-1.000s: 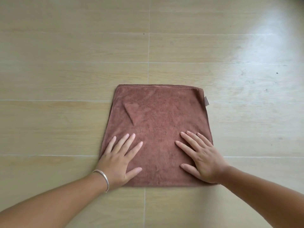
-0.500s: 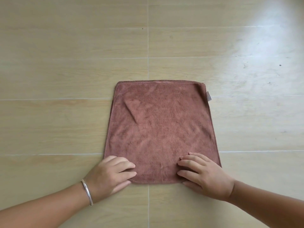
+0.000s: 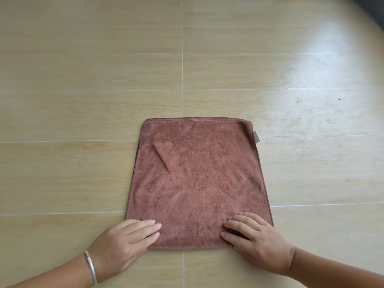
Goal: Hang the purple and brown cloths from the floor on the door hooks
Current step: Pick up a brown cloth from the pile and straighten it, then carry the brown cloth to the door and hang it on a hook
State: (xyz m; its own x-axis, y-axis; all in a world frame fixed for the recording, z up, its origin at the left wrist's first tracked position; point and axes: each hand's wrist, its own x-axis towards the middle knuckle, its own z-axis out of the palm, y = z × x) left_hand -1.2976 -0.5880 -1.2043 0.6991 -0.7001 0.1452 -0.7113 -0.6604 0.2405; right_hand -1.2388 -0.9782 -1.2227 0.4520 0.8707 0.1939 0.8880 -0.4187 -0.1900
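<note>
The left hand [image 3: 122, 240] rests on the near left corner of the brown cloth [image 3: 197, 179], fingers extended and close together, pressing flat; whether the thumb has caught the hem cannot be determined. The right hand [image 3: 257, 244] sits on the near right corner with fingers bent, tips on the pile; no firm pinch is visible. A silver bangle [image 3: 91, 268] circles the left wrist.

The cloth lies flat on the wood-pattern floor [image 3: 83, 100], a grey label [image 3: 256, 137] at its 2 o'clock edge.

Assessment: the pick-up of the brown cloth is in hand. The next move requires both corners pinched and raised.

No purple cloth, door or hooks are in view. Nothing obstructs the lift.
</note>
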